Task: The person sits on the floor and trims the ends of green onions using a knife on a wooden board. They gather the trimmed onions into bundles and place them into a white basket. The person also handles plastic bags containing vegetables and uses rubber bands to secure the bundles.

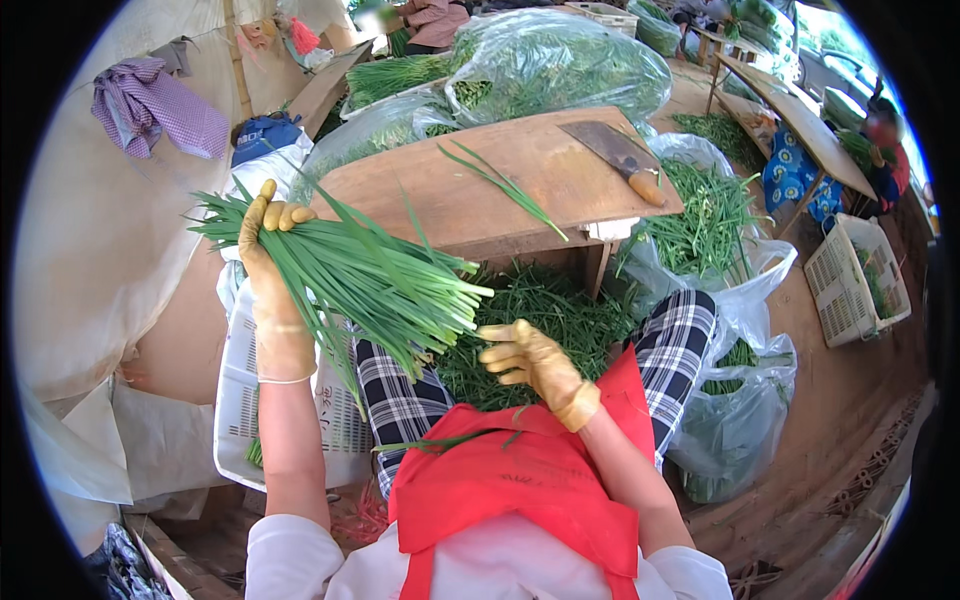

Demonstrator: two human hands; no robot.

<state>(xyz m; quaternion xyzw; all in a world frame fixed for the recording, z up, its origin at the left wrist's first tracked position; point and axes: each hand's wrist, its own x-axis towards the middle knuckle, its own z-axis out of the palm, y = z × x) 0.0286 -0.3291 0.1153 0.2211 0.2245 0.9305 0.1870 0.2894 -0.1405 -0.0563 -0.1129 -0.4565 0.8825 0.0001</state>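
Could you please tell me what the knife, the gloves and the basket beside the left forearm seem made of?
Knife: dull, darkened blade, probably steel from its thin, flat sheet; the smooth handle looks wooden by its brown colour.
Gloves: perhaps thin yellowish rubber, judging by sheen and wrinkles.
Basket: white plastic, most likely, since its slotted wall looks moulded.

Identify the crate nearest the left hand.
The white crate beside the plaid left trouser leg; the cream crate stands far right, the back crate beyond the bags.

The left fingers clasp a green leaf bundle; the right fingers, empty, curl near its pale ends.
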